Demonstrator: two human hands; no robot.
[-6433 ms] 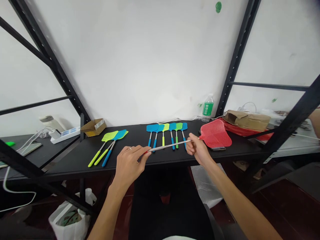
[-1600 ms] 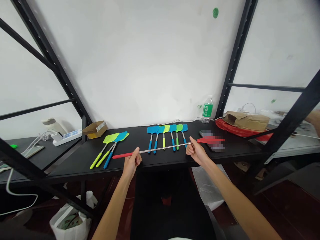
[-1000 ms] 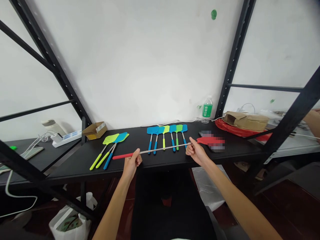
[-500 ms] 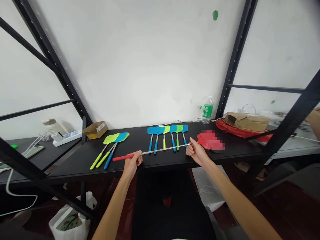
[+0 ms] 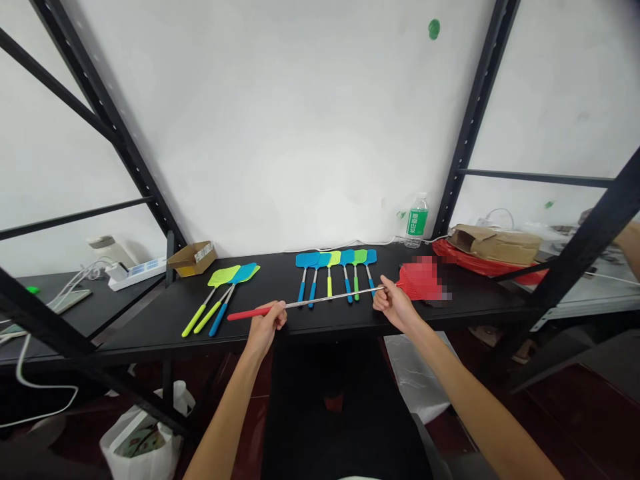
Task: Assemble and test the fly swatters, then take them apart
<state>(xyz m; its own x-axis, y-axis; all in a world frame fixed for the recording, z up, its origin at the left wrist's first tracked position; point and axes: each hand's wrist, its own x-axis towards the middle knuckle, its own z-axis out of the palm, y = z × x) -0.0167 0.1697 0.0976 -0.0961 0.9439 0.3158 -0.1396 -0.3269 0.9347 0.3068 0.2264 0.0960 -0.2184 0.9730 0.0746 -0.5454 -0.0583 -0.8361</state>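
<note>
A red fly swatter with an extended metal rod lies level across both my hands, above the front of the black table. My left hand is closed where its red handle meets the rod. Close to the red head, my right hand pinches the other end of the rod. Behind the rod lies a row of several shorter blue, yellow and green fly swatters, handles toward me. To the left is a smaller group of yellow-green and blue swatters. Part of the red head is blurred out.
An open cardboard box and a power strip are at the left. A plastic bottle stands by the wall. Black shelf posts rise on both sides. Another person's arm shows at the far right.
The red swatter's head has turned slightly, so it faces me more fully. Both hands keep their places on the rod; the rest of the scene shifts only a little with the camera.
</note>
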